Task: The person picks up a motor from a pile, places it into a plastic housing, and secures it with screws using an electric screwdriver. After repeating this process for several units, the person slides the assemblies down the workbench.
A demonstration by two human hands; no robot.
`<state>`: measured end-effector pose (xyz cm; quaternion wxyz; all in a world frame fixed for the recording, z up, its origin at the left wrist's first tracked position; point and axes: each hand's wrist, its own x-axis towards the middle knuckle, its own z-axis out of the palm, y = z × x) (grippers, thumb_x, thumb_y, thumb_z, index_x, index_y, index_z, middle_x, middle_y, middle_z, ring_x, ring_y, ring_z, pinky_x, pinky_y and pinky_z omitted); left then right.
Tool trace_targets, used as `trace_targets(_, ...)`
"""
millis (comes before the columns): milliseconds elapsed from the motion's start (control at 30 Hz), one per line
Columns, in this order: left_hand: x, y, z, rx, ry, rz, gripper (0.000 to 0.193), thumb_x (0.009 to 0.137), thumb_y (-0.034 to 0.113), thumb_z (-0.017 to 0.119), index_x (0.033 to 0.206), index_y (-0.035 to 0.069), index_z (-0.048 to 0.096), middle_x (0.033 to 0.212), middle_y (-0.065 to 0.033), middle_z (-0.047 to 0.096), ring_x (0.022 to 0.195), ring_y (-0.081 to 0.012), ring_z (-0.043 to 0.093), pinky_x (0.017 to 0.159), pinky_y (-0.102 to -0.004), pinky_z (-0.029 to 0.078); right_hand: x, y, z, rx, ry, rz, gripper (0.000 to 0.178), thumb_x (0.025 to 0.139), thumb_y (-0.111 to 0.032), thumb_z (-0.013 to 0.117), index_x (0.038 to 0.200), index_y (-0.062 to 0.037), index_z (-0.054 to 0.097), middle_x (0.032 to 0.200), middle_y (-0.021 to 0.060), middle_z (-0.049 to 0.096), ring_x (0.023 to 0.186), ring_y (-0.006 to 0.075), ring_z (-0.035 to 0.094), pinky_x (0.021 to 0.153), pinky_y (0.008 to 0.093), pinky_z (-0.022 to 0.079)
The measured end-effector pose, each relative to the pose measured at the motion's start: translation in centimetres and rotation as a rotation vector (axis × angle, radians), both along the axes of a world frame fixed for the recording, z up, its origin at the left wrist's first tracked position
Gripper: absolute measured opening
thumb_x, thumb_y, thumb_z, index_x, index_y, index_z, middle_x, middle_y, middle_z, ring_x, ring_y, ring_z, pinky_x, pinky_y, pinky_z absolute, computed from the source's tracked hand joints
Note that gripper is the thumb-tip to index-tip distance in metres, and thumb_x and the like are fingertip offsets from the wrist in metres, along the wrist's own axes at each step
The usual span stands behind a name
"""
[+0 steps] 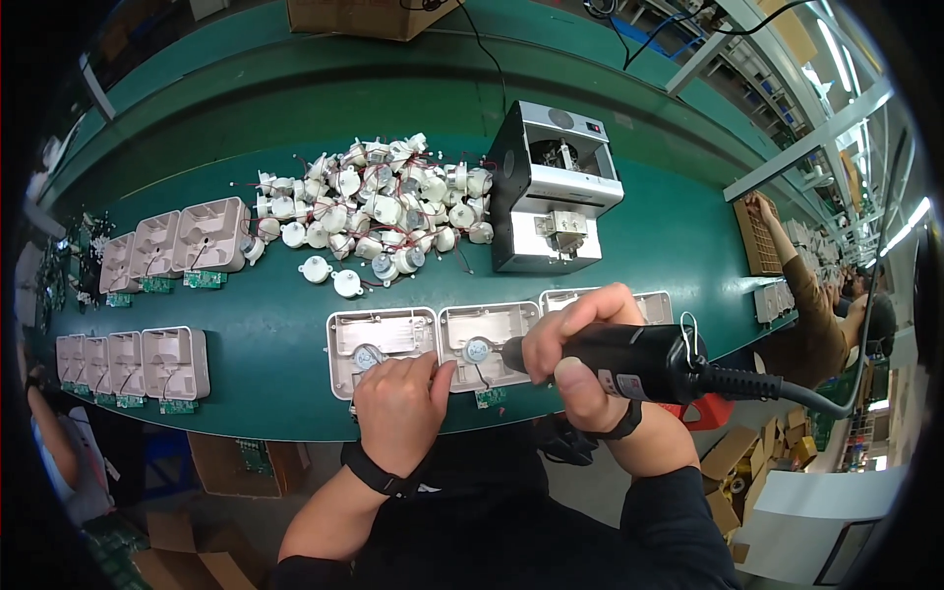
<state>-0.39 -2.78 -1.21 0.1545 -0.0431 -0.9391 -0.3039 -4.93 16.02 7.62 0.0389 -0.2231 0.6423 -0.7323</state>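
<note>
A black corded electric screwdriver (619,359) lies in my right hand (585,354), fingers wrapped around its body. Its tip points left at the second white plastic housing (501,317), beside the round white motor (477,350) in it. My left hand (398,398) is closed over the right side of the leftmost plastic housing (382,320) of this row, fingers bent down into it and thumb by the adjoining wall. Another round motor (368,356) sits by those fingers, partly covered. A green circuit board (490,397) hangs at the second housing's front edge. More housings are partly hidden behind my right hand.
Many white motors with wires (383,202) are piled at the back. A black-and-silver machine (556,187) stands right of them. Housings with circuit boards (175,359) line the left. Another person's arm (787,246) reaches a brown divided tray (755,241) at right. A grey cord (816,395) trails from the screwdriver.
</note>
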Motion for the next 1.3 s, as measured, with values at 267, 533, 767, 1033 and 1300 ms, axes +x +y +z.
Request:
trace_targets(267, 0.2, 0.1, -0.3, 0.008, 0.014, -0.001, 0.016, 0.083, 0.02, 0.077, 0.082, 0.005, 0.07, 0.067, -0.011, 0.064, 0.065, -0.0306, 0.064, 0.063, -0.0414, 0.051, -0.7, -0.5, -1.8, -0.015, 0.023, 0.004, 0.037, 0.09, -0.018, 0.068, 0.107, -0.0077, 0.037, 0.075, 0.0085, 0.056, 0.064, 0.0166, 0.054, 0.062, 0.0327, 0.049)
trace_targets(533, 0.0, 0.3, 0.0, -0.009, -0.008, -0.008, 0.015, 0.081, 0.019, 0.077, 0.084, 0.005, 0.072, 0.071, -0.0122, 0.068, 0.067, -0.0322, 0.066, 0.063, -0.0415, 0.051, -1.0, -0.2, -2.9, 0.091, 0.109, 0.005, 0.037, 0.09, -0.017, 0.069, 0.107, -0.0075, 0.037, 0.075, 0.0083, 0.055, 0.063, 0.0161, 0.054, 0.06, 0.0324, 0.049)
trace_targets(767, 0.3, 0.2, -0.2, -0.015, -0.038, 0.035, 0.016, 0.082, 0.019, 0.076, 0.081, 0.004, 0.072, 0.071, -0.0134, 0.068, 0.067, -0.0331, 0.066, 0.063, -0.0422, 0.051, -2.8, 1.2, 1.0, -0.141, 0.263, -0.121, 0.028, 0.094, -0.019, 0.062, 0.108, -0.0072, 0.041, 0.074, 0.0074, 0.054, 0.06, 0.0162, 0.053, 0.058, 0.033, 0.048)
trace_targets(1033, 0.0, 0.3, 0.2, 0.004, -0.01, -0.001, 0.017, 0.083, 0.019, 0.076, 0.08, 0.004, 0.071, 0.069, -0.0138, 0.068, 0.065, -0.0332, 0.066, 0.062, -0.0425, 0.051, -9.5, 3.7, 3.2, -0.14, 0.352, -0.429, 0.016, 0.096, -0.015, 0.055, 0.107, -0.005, 0.049, 0.073, 0.0066, 0.052, 0.056, 0.0169, 0.05, 0.056, 0.0329, 0.045)
trace_targets(1300, 0.0, 0.8, -0.1, 0.005, -0.05, -0.014, 0.017, 0.083, 0.02, 0.076, 0.081, 0.004, 0.071, 0.069, -0.0129, 0.068, 0.065, -0.0326, 0.066, 0.062, -0.0417, 0.051, -4.5, 1.9, 2.7, -0.269, 0.087, -0.216, 0.021, 0.096, -0.019, 0.06, 0.107, -0.0083, 0.045, 0.07, 0.0055, 0.051, 0.055, 0.0171, 0.051, 0.055, 0.0321, 0.046)
